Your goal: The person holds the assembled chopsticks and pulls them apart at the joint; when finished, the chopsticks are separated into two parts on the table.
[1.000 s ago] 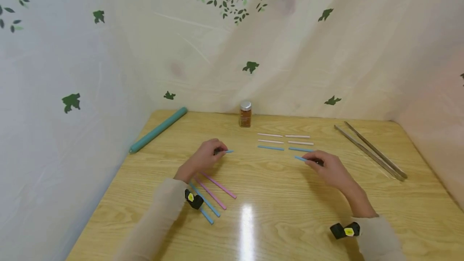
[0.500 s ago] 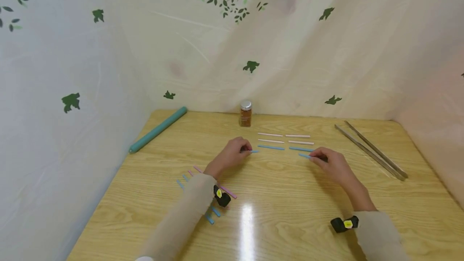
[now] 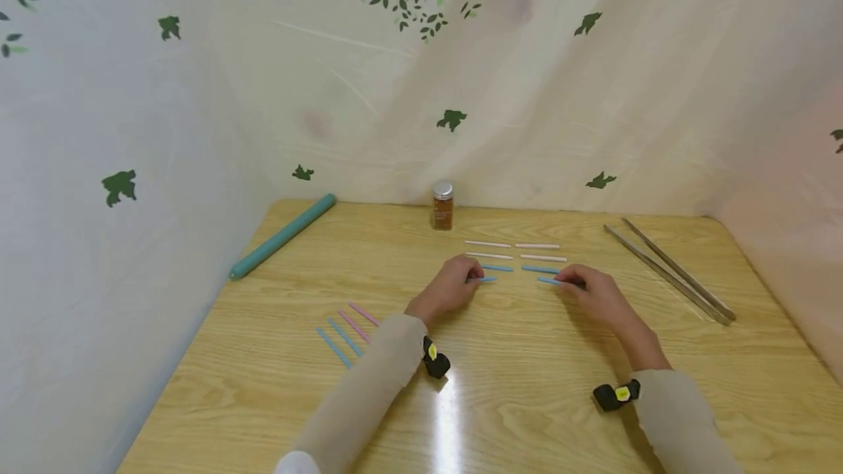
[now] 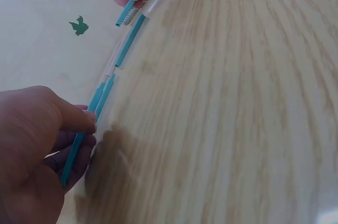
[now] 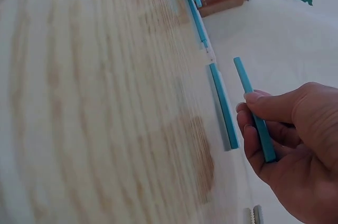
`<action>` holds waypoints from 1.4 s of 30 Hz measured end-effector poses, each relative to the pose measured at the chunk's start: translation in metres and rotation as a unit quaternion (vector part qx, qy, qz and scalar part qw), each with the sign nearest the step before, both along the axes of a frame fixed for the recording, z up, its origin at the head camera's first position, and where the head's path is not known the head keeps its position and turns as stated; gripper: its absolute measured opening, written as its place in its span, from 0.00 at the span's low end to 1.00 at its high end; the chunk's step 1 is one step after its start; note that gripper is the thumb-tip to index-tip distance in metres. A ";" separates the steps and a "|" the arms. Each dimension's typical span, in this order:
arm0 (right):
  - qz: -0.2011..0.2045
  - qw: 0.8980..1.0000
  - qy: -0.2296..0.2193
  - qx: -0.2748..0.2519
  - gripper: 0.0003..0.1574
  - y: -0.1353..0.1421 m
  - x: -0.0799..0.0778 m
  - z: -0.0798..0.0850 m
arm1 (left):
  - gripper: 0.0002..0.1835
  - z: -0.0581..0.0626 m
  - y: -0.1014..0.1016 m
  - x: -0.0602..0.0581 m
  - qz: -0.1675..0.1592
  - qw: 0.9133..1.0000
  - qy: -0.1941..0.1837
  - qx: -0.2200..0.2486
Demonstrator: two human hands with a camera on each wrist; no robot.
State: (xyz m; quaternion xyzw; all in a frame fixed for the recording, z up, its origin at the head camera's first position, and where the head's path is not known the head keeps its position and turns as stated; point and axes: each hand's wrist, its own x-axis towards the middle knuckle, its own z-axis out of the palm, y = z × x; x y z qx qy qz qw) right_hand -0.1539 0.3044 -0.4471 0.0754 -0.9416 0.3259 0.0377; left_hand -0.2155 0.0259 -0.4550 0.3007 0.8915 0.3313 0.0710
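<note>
Left hand (image 3: 453, 286) pinches a short blue plastic stick (image 4: 84, 131) between thumb and fingers, low over the wooden table (image 3: 527, 401), just in front of the left laid blue stick (image 3: 497, 268). Right hand (image 3: 589, 291) pinches a second short blue stick (image 5: 254, 110) beside the right laid blue stick (image 3: 540, 269). White sticks (image 3: 514, 246) lie behind; brown spice jar (image 3: 443, 205) farther back.

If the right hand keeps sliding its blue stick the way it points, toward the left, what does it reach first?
Most likely the blue stick pinched by the left hand: it lies in line with the one in the right hand. Between them the table looks bare, though depth is uncertain.
</note>
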 end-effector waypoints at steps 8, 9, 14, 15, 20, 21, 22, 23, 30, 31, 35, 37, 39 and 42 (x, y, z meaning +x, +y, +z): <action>0.012 1.000 0.015 -0.004 0.04 -0.003 -0.008 -0.007 | 0.06 -0.006 0.014 0.000 0.008 1.000 0.020 -0.011; 0.013 1.000 0.015 -0.004 0.04 -0.004 -0.008 -0.008 | 0.06 -0.007 0.015 0.000 0.009 1.000 0.025 -0.013; 0.019 1.000 0.004 -0.004 0.05 -0.006 -0.010 -0.011 | 0.06 -0.011 0.020 0.000 0.014 0.999 0.047 -0.014; 0.020 1.000 0.001 -0.004 0.05 -0.006 -0.010 -0.012 | 0.06 -0.011 0.020 0.000 0.016 0.999 0.049 -0.012; 0.014 1.000 -0.001 0.001 0.06 -0.007 -0.011 -0.014 | 0.06 -0.010 0.022 0.001 0.023 0.998 0.050 -0.006; 0.014 1.000 -0.001 0.001 0.06 -0.007 -0.011 -0.014 | 0.06 -0.010 0.022 0.001 0.024 0.998 0.050 -0.006; 0.012 1.000 0.001 0.001 0.06 -0.007 -0.011 -0.014 | 0.06 -0.010 0.022 0.001 0.025 0.998 0.050 -0.005; 0.010 1.000 0.001 0.000 0.06 -0.007 -0.011 -0.014 | 0.06 -0.010 0.023 0.001 0.025 0.998 0.050 -0.004; 0.001 1.000 0.011 -0.003 0.06 -0.007 -0.009 -0.015 | 0.07 -0.012 0.024 0.001 0.030 0.998 0.051 0.017; 0.000 1.000 0.013 -0.004 0.06 -0.007 -0.009 -0.016 | 0.07 -0.013 0.024 0.000 0.031 0.998 0.051 0.020; 0.001 1.000 0.024 -0.014 0.06 -0.006 -0.009 -0.018 | 0.07 -0.017 0.025 0.000 0.035 0.997 0.056 0.030; 0.004 0.999 0.032 -0.021 0.05 -0.006 -0.010 -0.020 | 0.07 -0.019 0.025 0.000 0.037 0.997 0.060 0.030; 0.005 0.999 0.045 -0.026 0.05 -0.006 -0.010 -0.021 | 0.07 -0.020 0.026 0.000 0.037 0.997 0.066 0.030; 0.004 0.998 0.055 -0.027 0.05 -0.006 -0.010 -0.022 | 0.07 -0.023 0.026 -0.001 0.035 0.996 0.078 0.025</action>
